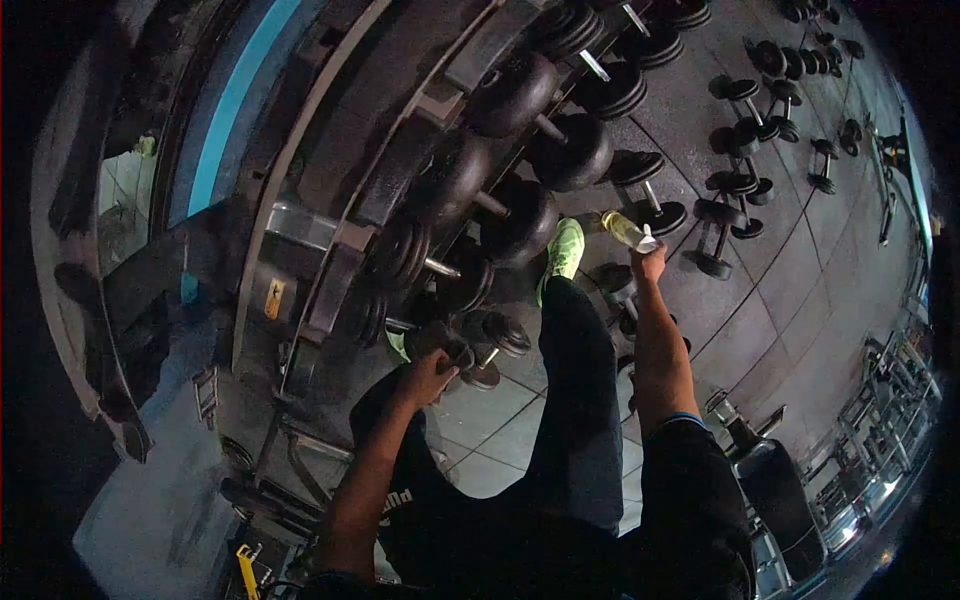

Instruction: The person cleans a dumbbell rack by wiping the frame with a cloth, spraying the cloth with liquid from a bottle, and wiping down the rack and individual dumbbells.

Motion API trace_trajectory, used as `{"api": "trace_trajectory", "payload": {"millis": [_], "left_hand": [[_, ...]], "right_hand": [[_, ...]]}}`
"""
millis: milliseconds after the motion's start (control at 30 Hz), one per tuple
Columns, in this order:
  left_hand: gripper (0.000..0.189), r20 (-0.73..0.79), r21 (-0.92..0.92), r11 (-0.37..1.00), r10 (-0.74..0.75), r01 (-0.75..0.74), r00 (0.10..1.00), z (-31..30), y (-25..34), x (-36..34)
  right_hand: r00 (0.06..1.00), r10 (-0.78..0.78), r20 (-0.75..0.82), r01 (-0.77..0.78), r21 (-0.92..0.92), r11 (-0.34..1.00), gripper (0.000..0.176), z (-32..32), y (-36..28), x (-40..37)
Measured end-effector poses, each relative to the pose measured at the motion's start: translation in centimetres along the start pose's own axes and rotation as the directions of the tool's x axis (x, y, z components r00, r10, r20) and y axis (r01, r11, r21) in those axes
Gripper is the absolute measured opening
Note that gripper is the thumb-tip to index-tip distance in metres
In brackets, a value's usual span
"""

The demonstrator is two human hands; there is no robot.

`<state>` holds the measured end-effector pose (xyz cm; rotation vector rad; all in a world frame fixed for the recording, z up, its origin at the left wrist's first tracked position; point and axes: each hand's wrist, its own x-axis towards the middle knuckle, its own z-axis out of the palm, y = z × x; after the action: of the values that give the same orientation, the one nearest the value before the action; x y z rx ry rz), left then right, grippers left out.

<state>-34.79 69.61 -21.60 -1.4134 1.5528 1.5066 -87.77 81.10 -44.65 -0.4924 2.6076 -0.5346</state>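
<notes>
My right hand [648, 262] is closed around the white top of a clear bottle [622, 229] with yellowish liquid in it. The bottle is tilted, its base pointing away from me, near a dumbbell [650, 190] on the floor. My left hand [430, 379] is closed at a dark, soft-looking thing [455, 350] that is too dim to name. Just beyond that hand lies a small dumbbell [490, 352]. A bright yellow-green shoe [566, 248] shows on my foot between the two hands.
Large round-headed dumbbells [570, 152] line a dark rack [385, 185] ahead and to the left. Several more dumbbells [740, 150] are scattered over the tiled floor [790, 270] at the right. A black padded bench [785, 500] and metal equipment [870, 430] stand at lower right.
</notes>
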Motion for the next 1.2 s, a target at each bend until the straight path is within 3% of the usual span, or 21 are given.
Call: {"api": "trace_trajectory", "payload": {"millis": [33,133,167,200,267,333,367,400,433,533,567,600,667,800,900,933,967,1000,1067,1133,1200], "left_hand": [[0.038,-0.004,0.025,0.998,0.050,-0.050,0.999,0.4,-0.6,0.4],[0.035,-0.022,0.123,0.958,0.262,-0.257,0.965,0.7,-0.8,0.2],[0.035,0.022,0.176,0.945,0.278,-0.277,0.960,-0.1,0.8,-1.1],[0.036,0.062,0.229,0.926,0.294,-0.300,0.954,-1.4,3.5,-2.5],[0.036,0.055,0.242,0.894,0.375,-0.376,0.926,-2.7,7.1,-4.5],[0.033,-0.030,0.174,0.858,0.495,-0.483,0.868,-3.2,9.2,-6.4],[0.031,-0.055,0.161,0.826,0.554,-0.540,0.831,-4.5,10.9,-8.1],[0.030,-0.095,0.171,0.816,0.571,-0.552,0.815,-5.9,12.7,-9.8],[0.029,-0.133,0.181,0.806,0.588,-0.564,0.798,-7.1,14.3,-11.8],[0.031,-0.205,0.199,0.749,0.662,-0.632,0.721,-9.8,16.6,-17.3],[0.031,-0.226,0.182,0.734,0.679,-0.654,0.698,-10.9,17.3,-19.1],[0.032,-0.250,0.166,0.718,0.694,-0.676,0.676,-11.8,17.8,-20.6],[0.037,-0.262,0.171,0.713,0.698,-0.680,0.666,-12.9,17.5,-23.4],[0.047,-0.278,0.185,0.733,0.678,-0.654,0.681,-17.2,19.2,-38.9],[0.063,-0.071,0.159,0.655,0.754,-0.739,0.653,-21.3,20.0,-55.6],[0.065,0.048,0.189,0.537,0.831,-0.822,0.554,-22.4,18.8,-60.6],[0.049,0.035,0.123,0.422,0.903,-0.898,0.429,-22.4,17.0,-66.1],[0.050,0.060,0.097,0.316,0.945,-0.944,0.323,-22.6,15.7,-70.6],[0.050,0.096,0.123,0.112,0.988,-0.986,0.124,-22.9,15.1,-76.7],[0.050,0.153,0.282,0.017,0.986,-0.959,0.063,-22.8,17.2,-79.8],[0.050,0.214,0.450,-0.032,0.974,-0.892,0.073,-22.6,20.2,-80.2]], "right_hand": [[0.998,-0.010,0.055,0.010,0.004,1.000,0.084,-0.9,-0.7,-0.1],[0.990,-0.115,-0.087,0.105,-0.107,0.989,0.091,-2.8,-3.2,-1.8],[0.989,-0.118,-0.086,0.105,-0.139,0.985,0.090,-4.0,-5.0,-3.4],[0.973,-0.221,-0.073,0.212,-0.111,0.971,0.085,-4.7,-5.5,-4.7],[0.962,-0.247,0.113,0.252,-0.036,0.967,0.078,-5.2,-6.3,-7.1],[0.920,-0.299,0.252,0.262,0.169,0.950,0.062,-8.0,-12.9,-13.1],[0.879,-0.297,0.374,0.201,0.275,0.940,0.059,-7.9,-13.2,-15.1],[0.787,-0.385,0.482,0.271,0.291,0.918,0.061,-8.3,-13.9,-16.8],[0.746,-0.420,0.516,0.086,0.551,0.830,0.071,-3.9,-10.4,-17.2],[0.463,-0.704,0.539,0.393,0.587,0.708,0.081,-15.8,-27.2,-27.8],[0.362,-0.807,0.467,0.442,0.677,0.589,0.083,-15.8,-27.9,-29.2],[0.274,-0.816,0.509,0.566,0.601,0.565,0.080,-17.6,-31.5,-30.6],[0.249,-0.805,0.539,0.499,0.641,0.583,0.074,-22.5,-37.1,-33.7],[0.273,-0.901,0.338,0.815,0.416,0.404,0.065,-24.3,-41.0,-34.8],[0.261,-0.936,0.235,0.914,0.253,0.318,0.050,-28.0,-44.6,-34.9],[0.269,-0.930,0.253,0.924,0.204,0.322,0.046,-28.0,-45.0,-34.0],[0.543,-0.830,0.126,0.692,0.494,0.527,0.037,-22.5,-41.7,-30.8],[0.304,-0.928,0.216,0.936,0.115,0.334,0.036,-24.5,-43.6,-30.8],[0.423,-0.875,0.237,0.895,0.045,0.444,0.031,-28.7,-45.4,-33.0],[0.439,-0.873,0.212,0.886,0.055,0.460,0.028,-28.0,-44.9,-32.1],[0.462,-0.860,0.216,0.865,0.104,0.490,0.025,-28.4,-45.4,-31.8]]}}
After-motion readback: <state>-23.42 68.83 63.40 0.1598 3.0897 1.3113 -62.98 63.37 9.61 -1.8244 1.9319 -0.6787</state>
